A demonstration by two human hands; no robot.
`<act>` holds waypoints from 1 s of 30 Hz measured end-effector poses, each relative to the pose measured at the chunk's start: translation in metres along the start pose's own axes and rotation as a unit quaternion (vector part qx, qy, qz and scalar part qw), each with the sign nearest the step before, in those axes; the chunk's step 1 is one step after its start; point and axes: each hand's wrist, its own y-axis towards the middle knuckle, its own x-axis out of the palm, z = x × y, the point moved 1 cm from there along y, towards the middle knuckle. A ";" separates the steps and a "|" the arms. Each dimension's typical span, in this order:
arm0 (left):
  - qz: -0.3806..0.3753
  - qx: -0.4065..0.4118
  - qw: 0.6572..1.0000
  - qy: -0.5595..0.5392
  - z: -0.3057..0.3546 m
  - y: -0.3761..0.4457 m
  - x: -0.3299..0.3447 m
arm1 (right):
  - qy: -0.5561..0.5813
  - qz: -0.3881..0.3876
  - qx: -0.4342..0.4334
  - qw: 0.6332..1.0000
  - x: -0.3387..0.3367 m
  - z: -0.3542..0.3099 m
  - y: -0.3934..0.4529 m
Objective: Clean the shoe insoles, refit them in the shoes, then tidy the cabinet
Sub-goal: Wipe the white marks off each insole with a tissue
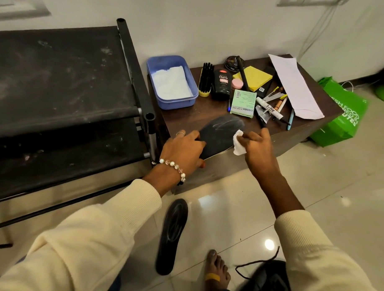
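Note:
A black insole (222,133) lies on the front edge of the low brown cabinet (187,119), its surface streaked with pale marks. My left hand (182,149) grips its heel end and holds it down. My right hand (255,145) pinches a crumpled white wipe (238,142) at the insole's right edge. A second black insole (172,236) lies on the tiled floor below. A dark shoe (267,276) with a loose lace sits at the bottom right, partly hidden by my right sleeve.
On the cabinet stand a blue tub (158,87) holding white tissue, a shoe brush (205,80), a polish bottle (221,85), yellow sticky notes (254,79), a green box, pens and a white envelope (295,88). A black shoe rack (58,79) stands left; a green bag (340,115) right. A bare foot (217,272) rests below.

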 end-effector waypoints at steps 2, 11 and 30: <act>-0.003 0.002 1.000 -0.006 0.000 0.001 -0.001 | 0.047 0.011 -0.010 0.999 -0.001 -0.012 -0.003; -0.022 0.025 0.999 0.009 -0.003 -0.001 -0.005 | 0.092 0.040 0.035 0.994 0.006 -0.003 0.001; -0.032 0.066 0.997 0.001 -0.012 0.001 -0.004 | -0.024 0.023 0.008 0.999 0.008 -0.050 0.002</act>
